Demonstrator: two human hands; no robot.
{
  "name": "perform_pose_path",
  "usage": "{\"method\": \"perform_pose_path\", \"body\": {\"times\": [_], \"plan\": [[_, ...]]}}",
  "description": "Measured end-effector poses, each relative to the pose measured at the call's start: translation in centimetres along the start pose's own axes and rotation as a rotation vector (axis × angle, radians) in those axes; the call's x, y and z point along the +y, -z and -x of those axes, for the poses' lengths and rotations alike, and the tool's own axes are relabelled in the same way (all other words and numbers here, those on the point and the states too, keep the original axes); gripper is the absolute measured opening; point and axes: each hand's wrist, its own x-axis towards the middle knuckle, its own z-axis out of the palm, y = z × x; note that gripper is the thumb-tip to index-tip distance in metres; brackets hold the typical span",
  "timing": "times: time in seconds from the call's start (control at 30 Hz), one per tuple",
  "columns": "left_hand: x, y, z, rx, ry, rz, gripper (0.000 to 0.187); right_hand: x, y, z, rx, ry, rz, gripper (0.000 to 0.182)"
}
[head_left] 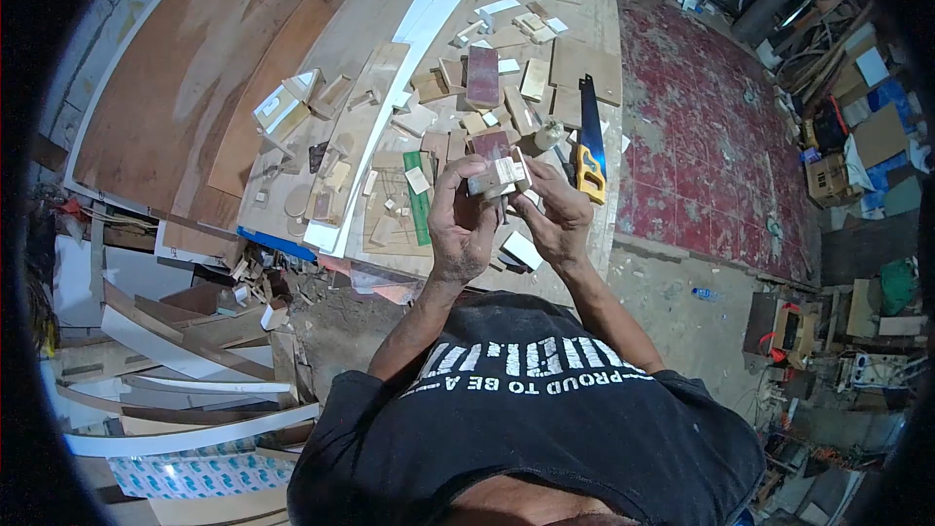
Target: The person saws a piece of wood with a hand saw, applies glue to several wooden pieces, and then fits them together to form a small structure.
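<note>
Both of my hands meet over the near part of the workbench. My left hand [462, 224] has its fingers wrapped round the left side of a small wooden block piece [504, 173]. From the right, my right hand [555, 211] pinches the same piece. Just beyond it lies a dark red block [490, 144], and a larger red-topped block [482, 76] sits farther back. A handsaw with a yellow handle [590, 173] rests to the right of my right hand. A green strip [418, 199] lies left of my left hand.
The wooden workbench [375, 15] carries many wood offcuts and a long white strip [362, 164]. Large brown boards [180, 68] stand at left. Red flooring [696, 127] spreads to the right, with clutter beyond. Curved pieces [195, 438] are stacked at lower left.
</note>
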Motion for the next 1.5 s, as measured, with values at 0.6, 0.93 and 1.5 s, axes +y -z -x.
{"method": "perform_pose_path", "body": {"times": [0.6,0.93,1.5], "plan": [[0.1,-0.1,1.0,0.070,0.036,0.053,0.041,-1.9,-0.4,0.1,-0.022,0.026,0.131,0.039],[1.3,-0.3,0.0,0.160,0.200,0.146,0.038,0.0,2.8,-0.3,-0.172,-0.395,-0.525,0.061],[1.5,0.5,-1.3,0.273,0.791,0.732,0.029,1.2,1.6,1.1,-0.132,-0.347,-0.316,0.034]]}}
